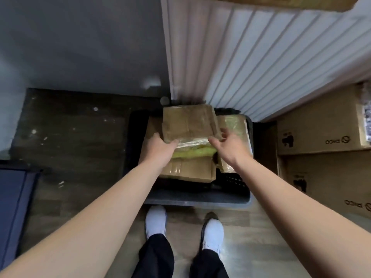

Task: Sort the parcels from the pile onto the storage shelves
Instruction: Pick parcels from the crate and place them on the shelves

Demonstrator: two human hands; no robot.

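Left hand [158,146] at edge of top parcel [188,123], grip unclear; right hand [230,147] splayed opposite; floor [70,137] leftward

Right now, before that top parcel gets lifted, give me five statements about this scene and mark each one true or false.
1. The left hand and the right hand are both at the near edge of the top parcel. True.
2. The parcels lie in a black crate. True.
3. The top parcel is wrapped in blue plastic. False: it is brown, with clear tape along its near edge.
4. The person wears black shoes. False: the shoes are white; the trousers are dark.
5. Stacked cardboard boxes stand on the person's right. True.
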